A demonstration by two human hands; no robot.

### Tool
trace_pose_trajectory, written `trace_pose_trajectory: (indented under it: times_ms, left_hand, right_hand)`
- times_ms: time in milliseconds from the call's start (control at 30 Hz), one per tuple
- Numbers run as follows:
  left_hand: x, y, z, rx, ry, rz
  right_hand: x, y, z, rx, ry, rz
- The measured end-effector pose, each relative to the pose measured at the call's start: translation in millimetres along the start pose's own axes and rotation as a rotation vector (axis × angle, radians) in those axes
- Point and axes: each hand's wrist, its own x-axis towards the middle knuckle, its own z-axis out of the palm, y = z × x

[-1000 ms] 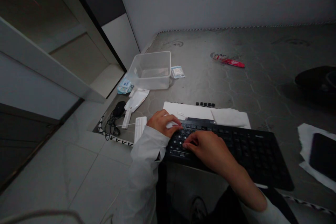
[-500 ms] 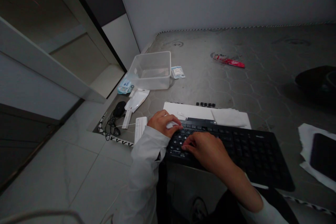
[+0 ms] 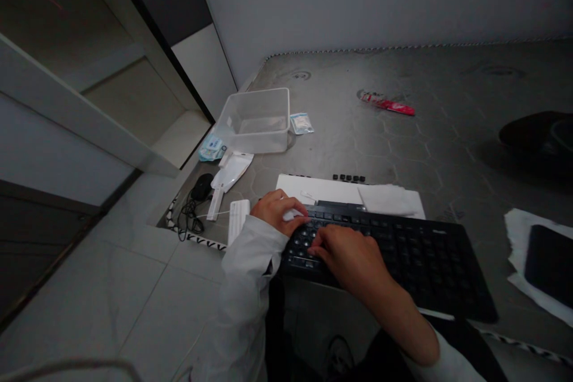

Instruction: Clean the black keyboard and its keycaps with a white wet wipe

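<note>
A black keyboard (image 3: 430, 262) lies at an angle across the desk's front edge, its left end under both my hands. Light dots stand among the keys there, where some keycaps are off. My left hand (image 3: 275, 212) rests over the upper left corner, thumb and fingers closed round a white piece of tissue (image 3: 292, 213). Just right of it, my right hand (image 3: 351, 253) is pinched down on the left keys. Whatever its fingertips may hold is hidden. Behind the keyboard lie a white sheet (image 3: 295, 182) with a folded white cloth (image 3: 387, 199), and a row of loose black keycaps (image 3: 349, 178).
A clear plastic bin (image 3: 255, 142) stands at back left beside a small packet (image 3: 301, 123). A mouse (image 3: 202, 187), a white power strip (image 3: 239, 218) and a white pouch (image 3: 233, 172) lie left. A red wrapper (image 3: 387, 103) is behind; a dark pad (image 3: 551, 262) sits right.
The view has shifted very slightly. My right hand has moved a touch over the left keys; my left hand keeps its place on the keyboard's corner.
</note>
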Motion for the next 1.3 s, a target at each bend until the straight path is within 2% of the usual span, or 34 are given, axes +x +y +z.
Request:
trace_pose_trajectory:
  times_ms: [133, 233, 433, 600, 867, 1100, 1300]
  left_hand:
    - [-3, 7, -2, 0.147, -0.388, -0.191]
    - [-5, 11, 4, 0.189, -0.536, -0.286]
    - [-3, 17, 16, 0.214, -0.514, -0.265]
    - [8, 23, 12, 0.223, -0.722, -0.444]
    - [17, 34, 5, 0.243, -0.862, -0.539]
    - [17, 45, 0, 0.277, -0.827, -0.564]
    - [8, 31, -4, 0.197, -0.735, -0.524]
  right_hand:
    - [1, 1, 2, -0.023, -0.024, -0.022]
    - [2, 2, 2, -0.017, -0.026, -0.041]
    - [1, 1, 0, -0.023, -0.043, -0.023]
    - [0, -4, 0, -0.077, -0.044, -0.019]
    - [3, -7, -2, -0.054, -0.073, 0.013]
    - [1, -9, 3, -0.082, -0.076, 0.025]
    - [-3, -1, -7, -0.046, -0.031, -0.016]
